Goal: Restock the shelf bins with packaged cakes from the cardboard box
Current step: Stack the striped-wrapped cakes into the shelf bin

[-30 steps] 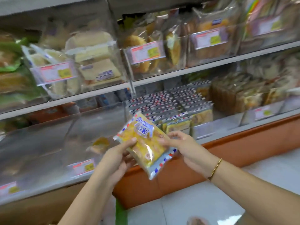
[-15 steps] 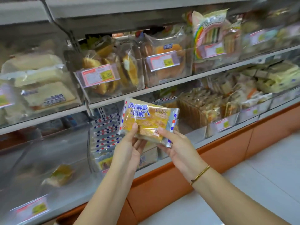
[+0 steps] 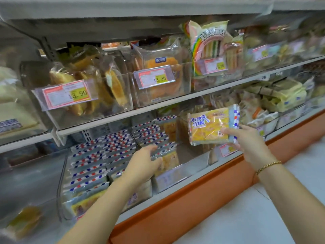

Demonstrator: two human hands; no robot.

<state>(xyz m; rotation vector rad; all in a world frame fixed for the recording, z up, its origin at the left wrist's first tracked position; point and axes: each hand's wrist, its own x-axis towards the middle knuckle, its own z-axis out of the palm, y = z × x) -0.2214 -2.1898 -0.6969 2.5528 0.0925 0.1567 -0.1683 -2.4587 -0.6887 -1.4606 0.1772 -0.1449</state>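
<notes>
1. Step in hand, as I read it: slotting one packet into its bin. The right hand [image 3: 246,141] pinches a yellow cake packet [image 3: 209,127] by its striped edge, thumb on the front and fingers behind. It's held up in the air at centre right of the frame, in front of the lower shelf.
2. The left hand [image 3: 144,162] is well apart from the right one, lower centre. Its fingers are laid on the front of the row of matching striped packets [image 3: 105,152] in the clear bin [image 3: 59,182]. Can't tell if it's gripping one or only touching, it's too blurry.
3. My guess at the next move: the left hand tidies or pushes the row to open a slot. Then the packet comes across to the left and goes in upright, striped edge up like the rest.
4. Hard to see:
   - The cardboard box isn't in frame at all.
   - The far right and far left shelves are smeared.
   - The tag on the bin's front is hidden behind the left arm.
   - How deep the rows go is unclear.
</notes>
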